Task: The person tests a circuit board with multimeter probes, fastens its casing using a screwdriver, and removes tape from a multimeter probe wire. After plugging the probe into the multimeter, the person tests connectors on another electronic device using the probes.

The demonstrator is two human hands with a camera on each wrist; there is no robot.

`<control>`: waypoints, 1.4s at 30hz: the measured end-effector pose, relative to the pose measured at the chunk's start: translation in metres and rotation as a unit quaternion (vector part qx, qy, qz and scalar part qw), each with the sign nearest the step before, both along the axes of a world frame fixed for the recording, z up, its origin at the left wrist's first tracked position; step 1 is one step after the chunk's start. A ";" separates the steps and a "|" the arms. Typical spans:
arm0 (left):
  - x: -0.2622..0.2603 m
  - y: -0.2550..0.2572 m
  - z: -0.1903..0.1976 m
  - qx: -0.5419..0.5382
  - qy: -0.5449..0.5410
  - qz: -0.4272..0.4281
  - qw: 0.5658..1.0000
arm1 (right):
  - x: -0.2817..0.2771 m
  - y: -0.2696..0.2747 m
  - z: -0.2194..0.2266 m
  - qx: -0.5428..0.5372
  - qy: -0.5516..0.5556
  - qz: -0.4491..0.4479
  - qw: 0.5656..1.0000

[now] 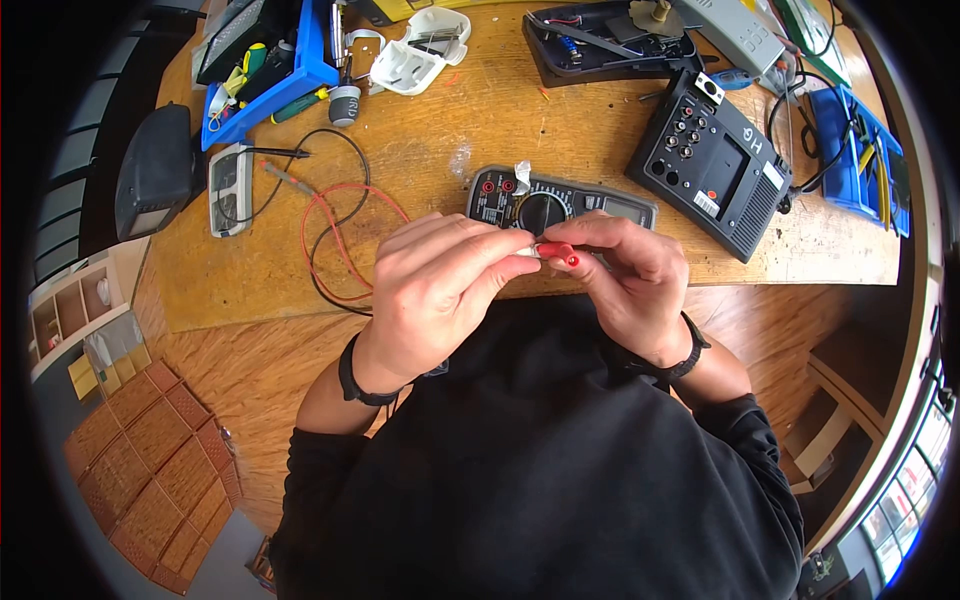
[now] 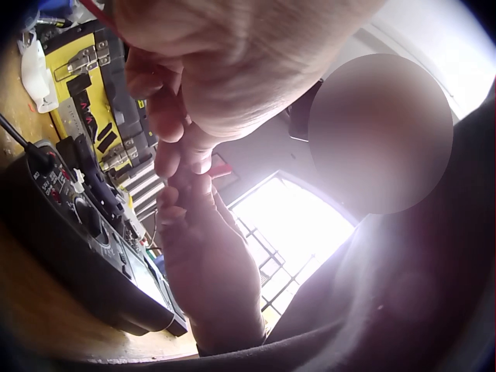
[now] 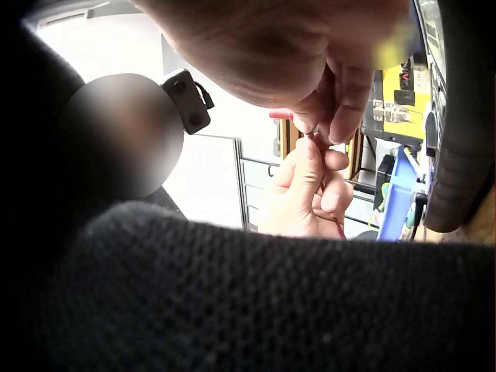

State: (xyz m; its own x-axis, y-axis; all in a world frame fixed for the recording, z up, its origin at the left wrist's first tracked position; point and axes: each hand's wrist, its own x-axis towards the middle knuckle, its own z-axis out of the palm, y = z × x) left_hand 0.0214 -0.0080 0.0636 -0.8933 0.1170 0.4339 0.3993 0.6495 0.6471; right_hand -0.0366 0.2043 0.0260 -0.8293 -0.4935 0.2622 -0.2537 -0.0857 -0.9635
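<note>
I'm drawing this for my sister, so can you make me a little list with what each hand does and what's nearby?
left hand: pinches the pale end beside the red piece
right hand: pinches the small red piece
just past the hands: meter with a round dial
right of the meter: black box marked HG
far left: blue bin with tools

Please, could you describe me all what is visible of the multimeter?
The multimeter lies face up near the edge of the wooden table. Its grey and black case looks like plastic, with a black dial, red-ringed sockets and a display. A whitish scrap sits on it; a black lead reaches its socket end. From above, the left hand and right hand partly hide it.
</note>
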 end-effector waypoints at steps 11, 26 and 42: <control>-0.001 0.002 0.003 0.034 0.015 0.010 0.999 | 0.003 0.003 -0.002 -0.004 -0.060 -0.005 0.998; -0.002 0.000 0.000 0.033 0.001 0.019 0.999 | -0.006 0.000 -0.003 -0.023 0.093 -0.003 0.995; -0.002 -0.001 -0.001 0.000 0.076 0.018 0.997 | 0.000 0.007 0.007 -0.049 -0.204 0.087 0.974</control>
